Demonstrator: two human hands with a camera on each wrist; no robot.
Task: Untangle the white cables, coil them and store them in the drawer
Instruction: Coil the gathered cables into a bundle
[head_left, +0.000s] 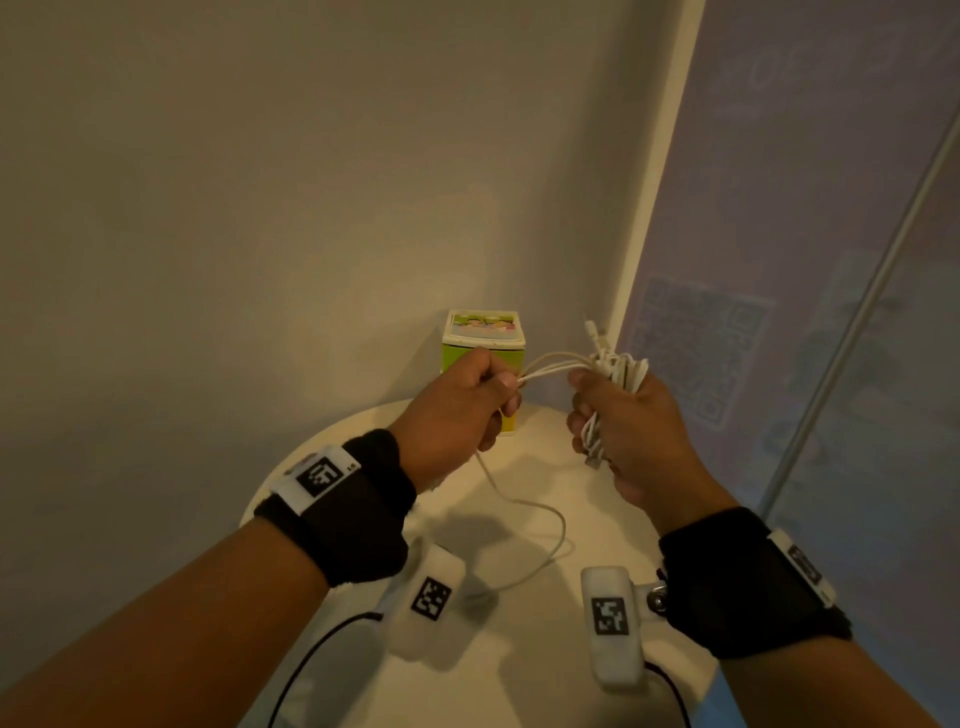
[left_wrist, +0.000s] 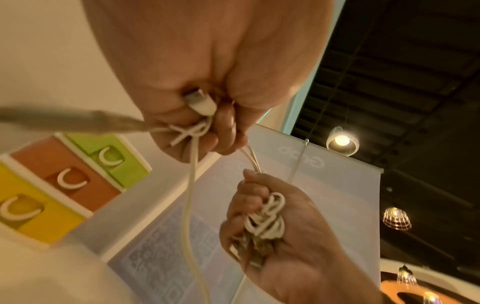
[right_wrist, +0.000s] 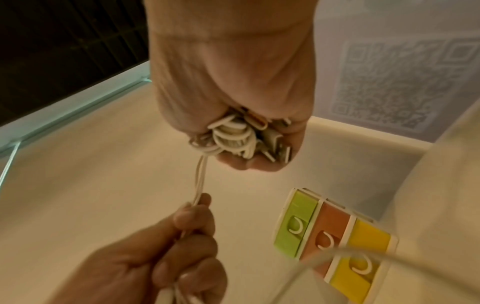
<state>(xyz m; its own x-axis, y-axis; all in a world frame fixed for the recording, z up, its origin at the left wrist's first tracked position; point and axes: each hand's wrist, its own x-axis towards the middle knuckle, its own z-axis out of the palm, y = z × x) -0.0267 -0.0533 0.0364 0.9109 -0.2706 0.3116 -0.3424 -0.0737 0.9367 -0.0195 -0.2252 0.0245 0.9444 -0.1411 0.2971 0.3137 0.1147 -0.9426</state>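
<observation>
Now the right hand (head_left: 631, 426) fists a bundle of white cables (head_left: 618, 371) at frame centre, while the left hand (head_left: 457, 405) pinches strands stretched leftward from it.

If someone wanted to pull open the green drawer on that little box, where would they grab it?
By the white curved handle in the middle of the green drawer front, coming straight at the front face. Judging by its shape, it arcs out over a recess, so a fingertip could likely hook behind it. The drawer looks closed.

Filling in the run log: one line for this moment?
stage: untangling | left hand: pinches strands | right hand: grips white cables bundle | drawer unit: shut
</observation>
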